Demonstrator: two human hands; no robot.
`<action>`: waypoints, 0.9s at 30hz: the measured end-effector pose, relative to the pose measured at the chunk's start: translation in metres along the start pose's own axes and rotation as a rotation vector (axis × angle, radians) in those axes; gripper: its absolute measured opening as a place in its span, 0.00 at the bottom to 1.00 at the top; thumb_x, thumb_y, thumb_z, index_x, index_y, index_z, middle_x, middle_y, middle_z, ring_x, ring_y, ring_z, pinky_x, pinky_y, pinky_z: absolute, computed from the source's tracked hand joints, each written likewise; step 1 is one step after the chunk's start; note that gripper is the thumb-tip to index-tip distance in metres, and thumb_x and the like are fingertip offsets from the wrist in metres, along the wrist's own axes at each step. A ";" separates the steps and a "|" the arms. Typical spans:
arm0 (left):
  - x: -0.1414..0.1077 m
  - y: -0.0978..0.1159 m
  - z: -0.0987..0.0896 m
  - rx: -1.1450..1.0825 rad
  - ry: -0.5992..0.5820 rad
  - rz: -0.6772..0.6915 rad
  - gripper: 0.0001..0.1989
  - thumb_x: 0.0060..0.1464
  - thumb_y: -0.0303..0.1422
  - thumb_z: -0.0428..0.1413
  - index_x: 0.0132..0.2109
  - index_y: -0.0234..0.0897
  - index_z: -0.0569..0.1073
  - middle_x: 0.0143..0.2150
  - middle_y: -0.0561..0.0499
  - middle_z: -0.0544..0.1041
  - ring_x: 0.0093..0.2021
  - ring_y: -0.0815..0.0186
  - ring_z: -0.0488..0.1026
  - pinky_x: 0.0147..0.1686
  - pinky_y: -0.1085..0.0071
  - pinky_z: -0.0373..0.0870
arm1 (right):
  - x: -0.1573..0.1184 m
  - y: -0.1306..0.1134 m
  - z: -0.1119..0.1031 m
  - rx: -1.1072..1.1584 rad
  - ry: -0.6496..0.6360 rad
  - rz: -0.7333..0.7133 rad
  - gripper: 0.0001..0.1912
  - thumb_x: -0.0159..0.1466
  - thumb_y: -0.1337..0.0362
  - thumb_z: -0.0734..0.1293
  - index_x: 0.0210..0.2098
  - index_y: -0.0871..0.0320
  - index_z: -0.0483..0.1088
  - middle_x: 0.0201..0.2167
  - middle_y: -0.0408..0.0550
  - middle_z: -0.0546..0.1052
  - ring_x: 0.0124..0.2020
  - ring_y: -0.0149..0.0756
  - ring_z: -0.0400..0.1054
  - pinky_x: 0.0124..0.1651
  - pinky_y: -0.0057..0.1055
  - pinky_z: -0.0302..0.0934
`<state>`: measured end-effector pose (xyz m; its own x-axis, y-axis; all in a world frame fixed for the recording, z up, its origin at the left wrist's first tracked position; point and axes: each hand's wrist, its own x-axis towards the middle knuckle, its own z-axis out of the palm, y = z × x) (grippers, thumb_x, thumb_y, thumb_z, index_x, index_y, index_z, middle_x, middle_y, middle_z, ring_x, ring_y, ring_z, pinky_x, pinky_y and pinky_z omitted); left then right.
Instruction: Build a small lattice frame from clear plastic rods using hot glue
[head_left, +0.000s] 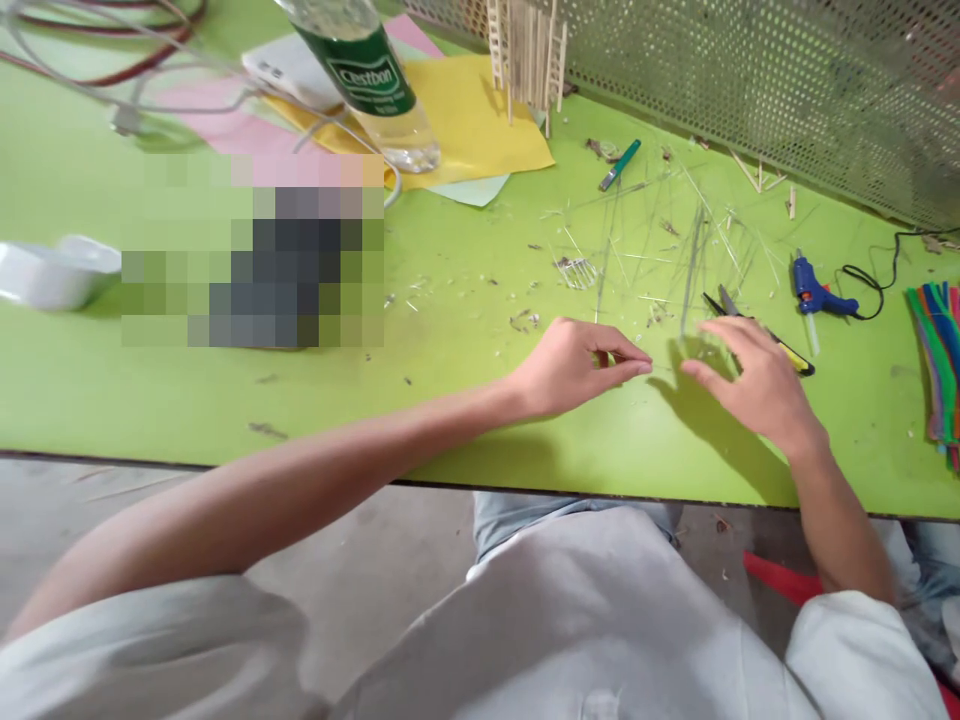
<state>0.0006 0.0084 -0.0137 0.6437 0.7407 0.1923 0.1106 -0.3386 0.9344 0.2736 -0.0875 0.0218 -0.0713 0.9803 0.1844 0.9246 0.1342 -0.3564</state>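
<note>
Left hand (574, 368): curled, fingertips pinched together; anything held is too thin to tell.
Right hand (754, 385): open, fingers spread, hovering just beside black-and-yellow scissors (780, 345).
Around them: thin wooden splinters (694, 265) scattered across a lime-green tabletop (465, 410).
Beyond: a blue hot glue gun (814, 287), right of the scissors.

The green label (369, 76) on the plastic water bottle (401, 130) reads "C'estbon".

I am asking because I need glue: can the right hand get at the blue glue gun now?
Probably yes: the right hand is near the blue glue gun; only a yellow-handled tool, lying flat, sits between.
</note>
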 end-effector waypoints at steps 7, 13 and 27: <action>0.014 -0.018 -0.014 0.176 0.033 0.127 0.14 0.67 0.47 0.68 0.41 0.44 0.91 0.37 0.47 0.90 0.36 0.60 0.86 0.42 0.66 0.81 | 0.022 -0.027 0.028 0.221 -0.081 -0.261 0.16 0.82 0.57 0.67 0.46 0.51 0.87 0.41 0.54 0.89 0.44 0.46 0.82 0.51 0.42 0.76; 0.056 -0.067 -0.059 0.598 0.253 0.080 0.24 0.59 0.44 0.70 0.60 0.41 0.87 0.73 0.33 0.79 0.73 0.32 0.72 0.77 0.29 0.60 | 0.022 -0.020 0.035 0.442 -0.006 -0.003 0.09 0.76 0.57 0.72 0.50 0.51 0.84 0.35 0.47 0.89 0.35 0.43 0.85 0.45 0.38 0.78; 0.038 -0.018 -0.032 0.002 0.295 -0.146 0.12 0.54 0.42 0.74 0.40 0.38 0.90 0.37 0.47 0.87 0.33 0.64 0.78 0.36 0.67 0.72 | 0.019 -0.032 0.037 0.728 0.114 0.101 0.08 0.72 0.57 0.76 0.39 0.53 0.85 0.39 0.46 0.87 0.40 0.37 0.80 0.45 0.34 0.74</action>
<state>-0.0013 0.0612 -0.0139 0.3739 0.9175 0.1354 0.1874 -0.2178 0.9578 0.2289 -0.0677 0.0029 0.0767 0.9771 0.1986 0.4397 0.1456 -0.8863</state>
